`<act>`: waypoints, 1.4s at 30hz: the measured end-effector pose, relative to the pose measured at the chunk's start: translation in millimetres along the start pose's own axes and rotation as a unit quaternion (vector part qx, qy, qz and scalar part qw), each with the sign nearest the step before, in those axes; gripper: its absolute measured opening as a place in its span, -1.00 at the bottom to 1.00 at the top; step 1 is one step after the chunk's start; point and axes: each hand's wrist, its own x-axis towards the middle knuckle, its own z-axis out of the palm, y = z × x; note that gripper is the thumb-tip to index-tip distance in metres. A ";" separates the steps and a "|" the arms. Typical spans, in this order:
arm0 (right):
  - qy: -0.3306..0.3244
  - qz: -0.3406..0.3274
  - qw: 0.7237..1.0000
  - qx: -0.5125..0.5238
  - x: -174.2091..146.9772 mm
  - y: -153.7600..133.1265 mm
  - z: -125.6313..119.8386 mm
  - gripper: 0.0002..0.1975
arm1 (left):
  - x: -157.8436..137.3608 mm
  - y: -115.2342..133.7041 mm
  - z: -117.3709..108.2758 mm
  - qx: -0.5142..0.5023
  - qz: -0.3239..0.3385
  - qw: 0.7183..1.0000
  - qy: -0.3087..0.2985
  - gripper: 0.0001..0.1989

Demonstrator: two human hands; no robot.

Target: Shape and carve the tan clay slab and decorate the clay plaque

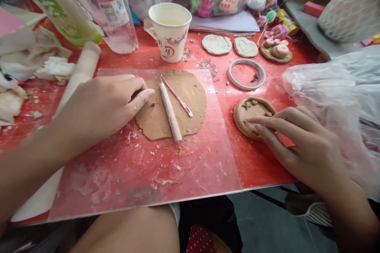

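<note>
My right hand point(299, 138) reaches over a round brown clay disc point(258, 110) with a raised rim. Its thumb and index finger are pinched close together at the disc's surface; anything between them is too small to make out. Little clay shapes, one like a star, lie inside the rim. My left hand point(115, 95) is curled beside the left edge of a flat clay slab point(190, 87), thumb against fingers, the inside of the grip hidden. On that slab lie a pale tapered stick point(170, 112) and a thin pink-and-white tool point(177, 97).
A clear sheet point(124, 189) with clay crumbs lies under the slab. Behind stand a paper cup point(170, 31) and a plastic cup point(111, 16). A tape roll point(246, 74), pale clay discs point(216, 44) and a plastic bag point(341, 79) are at right. A rolling pin point(86, 63) lies left.
</note>
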 end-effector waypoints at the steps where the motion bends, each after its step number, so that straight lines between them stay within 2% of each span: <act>1: 0.001 -0.002 1.000 0.000 0.0 0.1 0.0 -0.93 | -0.1 0.2 0.1 0.001 -0.001 1.000 0.000 -0.59; 15: -0.001 -0.006 1.000 -0.004 -0.2 -1.0 -3.7 -0.98 | -0.6 0.4 -3.1 -0.005 0.002 1.000 -0.009 -0.63; 23: -0.012 -0.003 1.000 0.016 1.4 -2.3 -1.8 -0.92 | -0.2 0.9 -2.5 0.001 0.012 1.000 -0.006 -0.63; 42: 0.011 0.005 1.000 -0.004 2.6 -0.6 -0.3 -0.93 | -1.0 0.6 -2.3 0.003 0.007 1.000 -0.004 -0.61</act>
